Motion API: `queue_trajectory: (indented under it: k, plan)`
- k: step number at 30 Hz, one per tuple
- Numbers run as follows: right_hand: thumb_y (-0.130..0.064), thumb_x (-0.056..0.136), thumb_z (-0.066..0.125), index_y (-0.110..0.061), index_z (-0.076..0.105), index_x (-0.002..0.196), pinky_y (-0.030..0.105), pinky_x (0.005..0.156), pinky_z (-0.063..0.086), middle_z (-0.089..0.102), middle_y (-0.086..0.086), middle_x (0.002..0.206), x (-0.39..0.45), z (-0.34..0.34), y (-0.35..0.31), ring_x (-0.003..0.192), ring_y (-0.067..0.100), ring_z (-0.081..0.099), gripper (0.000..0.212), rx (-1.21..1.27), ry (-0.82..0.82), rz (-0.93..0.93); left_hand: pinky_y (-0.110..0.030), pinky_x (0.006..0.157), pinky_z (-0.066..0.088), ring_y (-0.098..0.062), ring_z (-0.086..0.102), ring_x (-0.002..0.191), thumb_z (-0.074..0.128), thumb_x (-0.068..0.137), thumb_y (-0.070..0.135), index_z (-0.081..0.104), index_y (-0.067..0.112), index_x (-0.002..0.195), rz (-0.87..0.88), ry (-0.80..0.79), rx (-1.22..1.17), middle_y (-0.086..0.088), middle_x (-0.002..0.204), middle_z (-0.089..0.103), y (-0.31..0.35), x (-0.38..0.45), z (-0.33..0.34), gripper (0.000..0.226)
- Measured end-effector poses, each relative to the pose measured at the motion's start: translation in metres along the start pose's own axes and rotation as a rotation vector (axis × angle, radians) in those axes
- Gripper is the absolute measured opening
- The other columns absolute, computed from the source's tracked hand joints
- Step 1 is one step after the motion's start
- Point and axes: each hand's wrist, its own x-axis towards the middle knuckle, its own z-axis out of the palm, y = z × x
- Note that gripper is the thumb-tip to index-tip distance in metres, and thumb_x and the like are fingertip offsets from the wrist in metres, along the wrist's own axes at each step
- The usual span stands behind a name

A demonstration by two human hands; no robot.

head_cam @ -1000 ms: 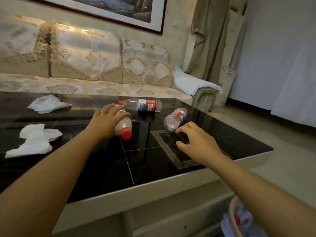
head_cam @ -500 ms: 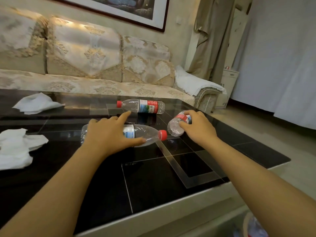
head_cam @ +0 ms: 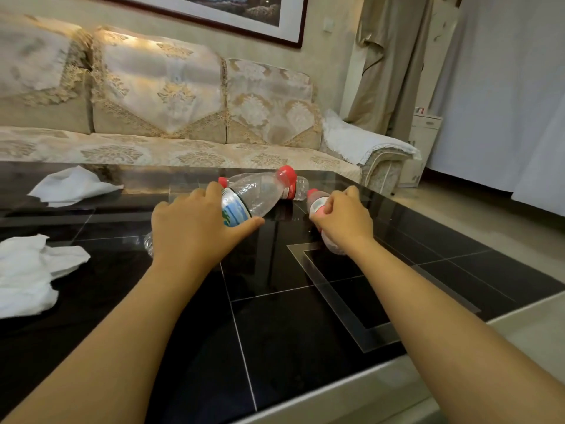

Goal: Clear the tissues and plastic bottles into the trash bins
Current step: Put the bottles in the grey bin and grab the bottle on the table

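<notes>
A long sofa (head_cam: 159, 117) with pale gold patterned covers runs along the far wall under a framed picture (head_cam: 220, 10), with a white cloth (head_cam: 360, 142) draped over its right armrest and beige curtains (head_cam: 385, 62) beyond it. In front stands a low coffee table (head_cam: 275, 316) with a glossy black tiled top and a light rim. Two crumpled white tissues lie on its left side: the near tissue (head_cam: 27, 273) at the left edge of view and the far tissue (head_cam: 73, 186) closer to the sofa, well apart from the hands. The left hand (head_cam: 195, 231) grips a clear plastic bottle (head_cam: 260, 194) around its labelled middle, fingers curled over it and thumb stretched beneath, the red-capped neck tilted up and away from the person; whether its base touches the glass cannot be told. The right hand (head_cam: 345, 221) has its fingers curled round a second, smaller bottle (head_cam: 318, 206), red cap pointing away, its base showing below the wrist just above the table. A third bottle (head_cam: 298, 189) lies on its side on the table behind the two, largely hidden by the raised one.
</notes>
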Motion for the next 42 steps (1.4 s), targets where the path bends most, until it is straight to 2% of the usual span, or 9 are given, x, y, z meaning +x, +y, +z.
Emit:
queue_trajectory:
  k: [3, 6, 11, 15, 21, 28, 32, 36, 42]
  plan:
    - [-0.038, 0.069, 0.080, -0.018, 0.043, 0.125, 0.039, 0.083, 0.051, 0.042, 0.008, 0.126, 0.000, -0.010, -0.005, 0.105, 0.030, 0.055, 0.070, -0.080, -0.214, 0.078, -0.036, 0.070, 0.043, -0.029, 0.062, 0.090, 0.035, 0.073, 0.085, 0.049, 0.018, 0.122, -0.036, 0.016, -0.032, -0.006, 0.105, 0.065, 0.000, -0.001, 0.001, 0.085]
    - [-0.037, 0.063, 0.082, -0.018, 0.037, 0.134, 0.042, 0.090, 0.050, 0.049, 0.006, 0.126, -0.006, -0.020, -0.006, 0.108, 0.027, 0.053, 0.087, 0.023, -0.402, 0.121, -0.038, 0.071, 0.044, -0.032, 0.059, 0.096, 0.044, 0.077, 0.075, 0.044, 0.020, 0.129, -0.083, 0.015, -0.141, -0.008, 0.111, 0.061, -0.001, -0.003, -0.003, 0.076]
    - [-0.031, 0.070, 0.079, -0.022, 0.042, 0.134, 0.034, 0.077, 0.051, 0.051, 0.003, 0.122, -0.044, -0.050, -0.001, 0.101, 0.022, 0.056, 0.074, 0.615, -0.404, 0.280, -0.036, 0.073, 0.044, -0.021, 0.056, 0.097, 0.057, 0.078, 0.061, 0.037, 0.033, 0.135, -0.238, 0.026, -0.485, 0.003, 0.111, 0.059, 0.006, -0.018, -0.023, 0.066]
    - [-0.028, 0.075, 0.076, -0.029, 0.041, 0.135, 0.039, 0.077, 0.057, 0.054, 0.006, 0.125, -0.076, -0.085, 0.014, 0.101, 0.026, 0.063, 0.070, 1.036, -0.473, 0.336, -0.042, 0.082, 0.054, -0.013, 0.063, 0.091, 0.061, 0.085, 0.047, 0.045, 0.031, 0.126, -0.398, -0.053, -1.195, 0.010, 0.101, 0.062, 0.026, -0.038, -0.042, 0.047]
    - [-0.022, 0.071, 0.074, -0.026, 0.040, 0.137, 0.040, 0.077, 0.056, 0.056, 0.011, 0.126, -0.111, -0.142, 0.073, 0.103, 0.026, 0.064, 0.074, 1.326, -0.509, 0.234, -0.015, 0.054, 0.051, -0.005, 0.069, 0.079, 0.053, 0.093, 0.036, 0.052, 0.022, 0.124, -0.439, -0.284, -1.624, 0.002, 0.104, 0.067, 0.106, -0.077, -0.069, 0.034]
    - [-0.021, 0.070, 0.076, -0.027, 0.042, 0.133, 0.045, 0.091, 0.052, 0.062, 0.005, 0.121, -0.157, -0.187, 0.177, 0.109, 0.025, 0.062, 0.072, 1.126, -0.355, 0.299, -0.019, 0.059, 0.055, -0.004, 0.069, 0.082, 0.059, 0.087, 0.037, 0.051, 0.025, 0.125, -0.382, -0.459, -1.743, 0.004, 0.106, 0.066, 0.202, -0.116, -0.084, 0.040]
    - [-0.014, 0.069, 0.078, -0.032, 0.039, 0.130, 0.038, 0.081, 0.054, 0.059, 0.002, 0.121, -0.186, -0.201, 0.226, 0.108, 0.021, 0.060, 0.075, 0.954, -0.326, 0.361, -0.017, 0.065, 0.054, -0.004, 0.067, 0.093, 0.070, 0.079, 0.030, 0.048, 0.031, 0.124, -0.285, -0.559, -1.726, 0.007, 0.112, 0.065, 0.244, -0.143, -0.076, 0.050]
    - [-0.007, 0.071, 0.079, -0.029, 0.034, 0.134, 0.032, 0.072, 0.057, 0.058, -0.005, 0.116, -0.215, -0.196, 0.267, 0.103, 0.015, 0.061, 0.081, 0.875, -0.319, 0.401, -0.028, 0.073, 0.058, -0.009, 0.066, 0.099, 0.078, 0.072, 0.028, 0.046, 0.035, 0.127, -0.231, -0.671, -1.689, 0.007, 0.115, 0.063, 0.284, -0.178, -0.059, 0.064]
    - [0.002, 0.063, 0.084, -0.028, 0.029, 0.140, 0.042, 0.086, 0.055, 0.054, 0.003, 0.122, -0.258, -0.158, 0.321, 0.105, 0.020, 0.060, 0.099, 0.759, -0.344, 0.475, -0.033, 0.080, 0.058, -0.012, 0.062, 0.105, 0.083, 0.070, 0.014, 0.042, 0.035, 0.130, -0.289, -0.721, -1.674, 0.004, 0.123, 0.059, 0.330, -0.242, -0.016, 0.076]
